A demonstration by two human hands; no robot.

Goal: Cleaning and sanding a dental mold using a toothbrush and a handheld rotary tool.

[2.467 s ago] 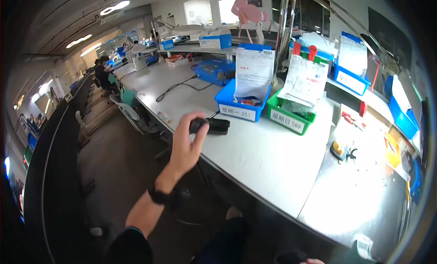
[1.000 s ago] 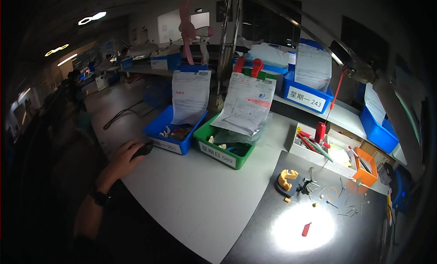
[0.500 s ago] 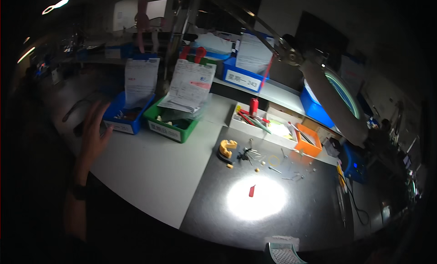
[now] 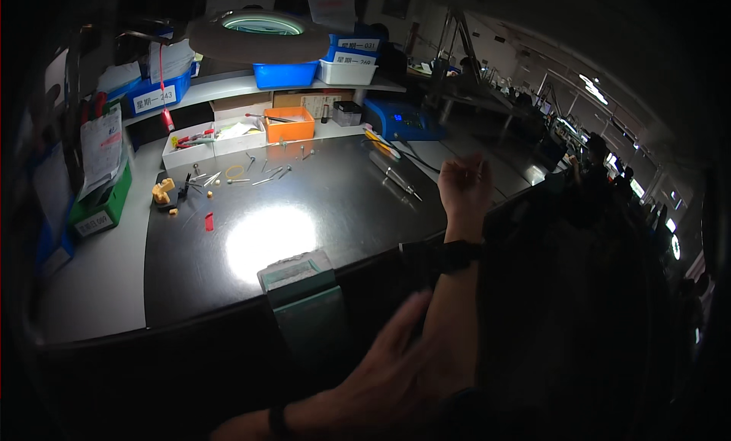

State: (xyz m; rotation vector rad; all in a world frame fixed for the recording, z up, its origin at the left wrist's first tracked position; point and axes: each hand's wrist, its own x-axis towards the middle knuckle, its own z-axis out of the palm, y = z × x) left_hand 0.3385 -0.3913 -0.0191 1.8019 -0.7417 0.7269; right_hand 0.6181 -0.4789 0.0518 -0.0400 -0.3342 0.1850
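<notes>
My left hand [image 4: 381,372] comes in from the lower left, a dark band on its wrist. Its fingers are stretched out beside my right forearm; whether they touch it I cannot tell. My right hand [image 4: 464,186], with a dark wristband below it, is over the bench's right edge. Its fingers curl inward, and anything in them is hidden. Closest to it on the dark bench top lies a slim metal handpiece [image 4: 397,178]. Farther left are a yellow dental model [image 4: 162,191] on a dark base, a red tag-like piece [image 4: 209,222] and several small burs [image 4: 263,181].
A green block [image 4: 304,292] juts from the bench's front edge. Behind are a white tray [image 4: 183,158] with pens, an orange box [image 4: 289,130] and a blue control unit [image 4: 402,121]. A ring magnifier lamp [image 4: 259,45] hangs above. A green bin [image 4: 103,205] stands left.
The view has swung to the right. My left hand has left the blue bin at the left and is now beside my right forearm. My right hand has come into view.
</notes>
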